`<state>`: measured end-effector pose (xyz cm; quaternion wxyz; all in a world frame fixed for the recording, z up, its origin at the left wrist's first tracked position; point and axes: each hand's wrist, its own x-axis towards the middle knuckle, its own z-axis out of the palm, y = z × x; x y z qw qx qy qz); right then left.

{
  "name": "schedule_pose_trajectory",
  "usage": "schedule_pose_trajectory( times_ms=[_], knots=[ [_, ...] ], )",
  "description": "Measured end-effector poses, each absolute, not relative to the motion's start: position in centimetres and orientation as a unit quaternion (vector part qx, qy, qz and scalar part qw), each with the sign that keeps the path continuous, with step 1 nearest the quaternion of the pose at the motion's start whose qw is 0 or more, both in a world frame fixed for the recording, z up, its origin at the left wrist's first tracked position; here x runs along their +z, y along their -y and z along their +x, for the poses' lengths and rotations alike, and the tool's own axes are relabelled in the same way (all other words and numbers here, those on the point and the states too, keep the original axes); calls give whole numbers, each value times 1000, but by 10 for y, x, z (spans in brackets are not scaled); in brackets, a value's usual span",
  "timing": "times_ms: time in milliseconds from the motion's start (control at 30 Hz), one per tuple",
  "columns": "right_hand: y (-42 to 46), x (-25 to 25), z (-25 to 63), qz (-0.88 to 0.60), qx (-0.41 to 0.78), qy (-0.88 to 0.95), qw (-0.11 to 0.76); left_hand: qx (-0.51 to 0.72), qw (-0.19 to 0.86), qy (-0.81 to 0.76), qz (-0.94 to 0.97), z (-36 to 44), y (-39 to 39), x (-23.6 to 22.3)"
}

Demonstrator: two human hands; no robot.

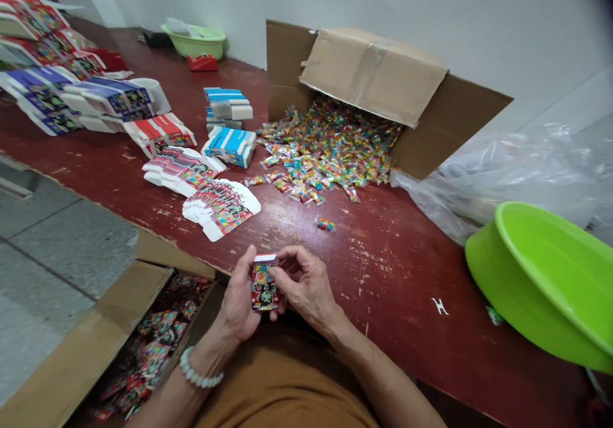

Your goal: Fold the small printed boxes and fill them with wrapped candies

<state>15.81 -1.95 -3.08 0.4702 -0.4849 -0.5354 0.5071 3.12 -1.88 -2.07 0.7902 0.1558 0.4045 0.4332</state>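
Close to my body, at the table's near edge, I hold a small printed box (265,287) upright. It is red and black with colourful pictures, and a white flap shows at its top. My left hand (241,297) is wrapped round its left side and underneath. My right hand (304,284) grips the right side, thumb on the printed front and fingers behind the top. Whether anything is inside the box is hidden. Just beyond my hands lies one wrapped candy (325,224). Fanned flat cartons (225,211) rest to the left.
Wrapped candies (330,150) spill from a tipped cardboard box (373,64). A green basin (536,287) stands right, by clear plastic (522,172). Left are blue carton bundles (230,144) and purple bundles (115,96). Below left, an open carton (110,345) holds many small printed packs.
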Motion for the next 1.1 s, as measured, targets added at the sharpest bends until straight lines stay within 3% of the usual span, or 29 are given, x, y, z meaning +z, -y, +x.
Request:
schedule_pose_trajectory(
  times_ms=[233,400,633,800,1100],
  knots=[
    [16,-20,167,-447,634,458,434,411,773,-434,213,33,22,-28],
    [8,-17,172,-478,532,537,448,420,697,-506,288,33,25,-29],
    [5,-14,174,-479,557,570,368,412,750,-445,265,32,28,-26],
    [6,-12,175,-469,405,677,398,404,759,-448,246,31,27,-28],
    [5,-16,178,-400,362,771,339,413,770,-438,212,26,22,-33]
  ],
)
